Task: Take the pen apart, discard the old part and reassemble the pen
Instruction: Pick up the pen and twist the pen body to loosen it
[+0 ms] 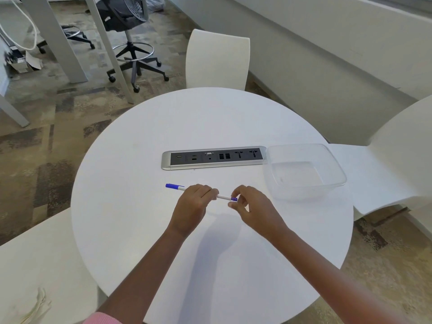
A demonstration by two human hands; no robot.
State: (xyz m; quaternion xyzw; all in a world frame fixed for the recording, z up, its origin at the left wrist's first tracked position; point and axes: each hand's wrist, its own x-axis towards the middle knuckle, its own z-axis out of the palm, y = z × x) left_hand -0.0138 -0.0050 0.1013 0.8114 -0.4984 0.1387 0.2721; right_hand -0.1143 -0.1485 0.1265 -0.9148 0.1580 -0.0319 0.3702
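**Desk**: round, white, matte top. A silver-edged socket strip is recessed across its middle.

**Pen**: white barrel with a blue cap at its left end. It is held roughly level over the desk, nearer the person than the socket strip.

**Left hand**: fingers curled round the barrel's middle.

**Right hand**: fingertips pinch the small blue piece at the pen's right end. Whether that piece has come loose cannot be told.

**Container**: clear plastic, rectangular. It stands on the desk's right side with one corner over the end of the socket strip.

**Sleeve**: pink cuff at the bottom edge.

**Room:** three white moulded chairs, far, right and near left. A black mesh swivel chair stands beyond on mottled grey-brown carpet.
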